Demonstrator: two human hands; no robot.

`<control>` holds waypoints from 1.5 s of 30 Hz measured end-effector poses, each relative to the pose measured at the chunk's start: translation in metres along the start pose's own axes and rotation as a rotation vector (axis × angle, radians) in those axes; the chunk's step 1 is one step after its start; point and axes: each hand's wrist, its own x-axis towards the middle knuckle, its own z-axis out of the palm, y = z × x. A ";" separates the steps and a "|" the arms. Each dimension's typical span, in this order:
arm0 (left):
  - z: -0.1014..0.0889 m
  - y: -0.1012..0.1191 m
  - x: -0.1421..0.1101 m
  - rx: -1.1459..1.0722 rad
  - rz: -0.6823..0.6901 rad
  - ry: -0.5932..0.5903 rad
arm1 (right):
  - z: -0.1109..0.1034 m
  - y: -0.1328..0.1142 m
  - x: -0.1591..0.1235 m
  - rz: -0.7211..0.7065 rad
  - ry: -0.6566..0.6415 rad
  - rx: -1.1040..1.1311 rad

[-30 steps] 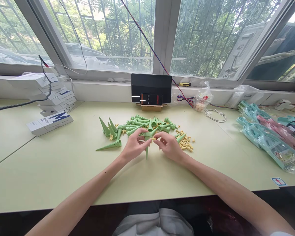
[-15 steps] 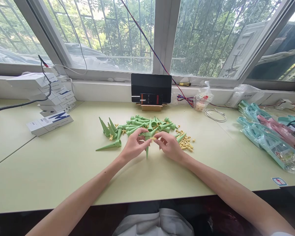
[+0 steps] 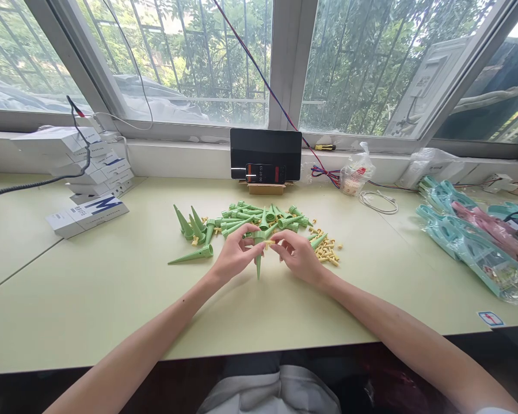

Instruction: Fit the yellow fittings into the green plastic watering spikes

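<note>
My left hand (image 3: 240,253) is closed around a green plastic watering spike (image 3: 258,268), held upright with its point down over the table. Between the fingertips of my right hand (image 3: 300,256) is a small yellow plastic valve (image 3: 270,242), its end at the side of the spike just below the head. Whether the valve has entered the spike I cannot tell. Behind my hands lies a heap of green spikes (image 3: 242,218). Small yellow valves (image 3: 327,251) are piled beside my right hand. One loose spike (image 3: 192,255) lies left of my left hand, near several standing spikes (image 3: 194,224).
A phone (image 3: 265,173) leans on a dark tablet (image 3: 265,150) at the back. White boxes (image 3: 88,215) are stacked at the left. Bagged teal and pink plastic items (image 3: 470,230) lie at the right. A white cable (image 3: 379,202) is coiled near a plastic bag (image 3: 356,172).
Almost nothing differs. Both hands keep the same hold and position, with the yellow valve still at the side of the spike.
</note>
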 end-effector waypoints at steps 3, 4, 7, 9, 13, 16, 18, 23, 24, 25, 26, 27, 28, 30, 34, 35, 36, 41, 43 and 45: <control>0.000 0.000 0.000 0.004 0.002 -0.005 | 0.000 0.000 0.000 0.000 0.001 0.010; 0.000 0.000 0.000 0.007 0.007 -0.004 | 0.000 0.000 0.000 0.002 0.000 0.012; 0.001 0.001 0.000 0.017 0.017 -0.002 | 0.000 0.001 0.000 0.007 -0.002 0.017; 0.001 0.001 0.000 0.029 0.020 -0.002 | 0.000 0.001 0.000 0.007 -0.004 0.018; 0.001 0.001 -0.001 0.048 0.029 -0.001 | 0.000 0.001 0.000 0.008 -0.017 0.013; 0.000 0.001 -0.001 0.048 0.034 0.000 | 0.000 0.001 0.000 0.006 -0.018 0.007; 0.001 0.001 -0.001 0.046 0.035 0.002 | 0.000 0.001 0.000 0.006 -0.017 0.003; 0.001 0.002 -0.001 0.040 0.036 -0.003 | 0.000 0.000 0.000 0.008 -0.020 0.006; 0.001 0.002 -0.001 0.038 0.037 -0.004 | 0.000 0.000 0.000 0.008 -0.020 0.008; 0.001 0.002 -0.001 0.036 0.039 -0.003 | 0.000 0.000 0.000 0.007 -0.019 0.010; 0.001 0.002 -0.001 0.033 0.041 -0.004 | 0.000 0.000 0.000 0.007 -0.019 0.012; 0.001 0.002 -0.001 0.031 0.042 -0.005 | 0.000 0.000 0.001 0.007 -0.018 0.013; 0.001 0.002 -0.001 0.029 0.045 -0.005 | 0.000 -0.001 0.001 0.008 -0.019 0.013; 0.001 0.001 -0.001 0.028 0.049 -0.008 | 0.000 -0.001 0.001 0.010 -0.020 0.011; 0.001 0.000 -0.001 0.037 0.059 -0.012 | 0.000 -0.002 0.001 0.017 -0.026 0.009; 0.000 -0.001 -0.001 0.040 0.061 -0.015 | -0.001 -0.002 0.001 0.020 -0.030 0.009; 0.000 -0.001 -0.001 0.043 0.063 -0.018 | -0.001 -0.002 0.001 0.023 -0.035 0.010; 0.001 -0.003 -0.002 0.060 0.088 -0.038 | -0.001 -0.004 0.001 0.040 -0.053 0.006; 0.001 -0.003 -0.002 0.069 0.094 -0.042 | -0.001 -0.004 0.001 0.042 -0.057 0.002; 0.001 -0.004 -0.002 0.074 0.095 -0.044 | -0.001 -0.004 0.001 0.043 -0.066 -0.003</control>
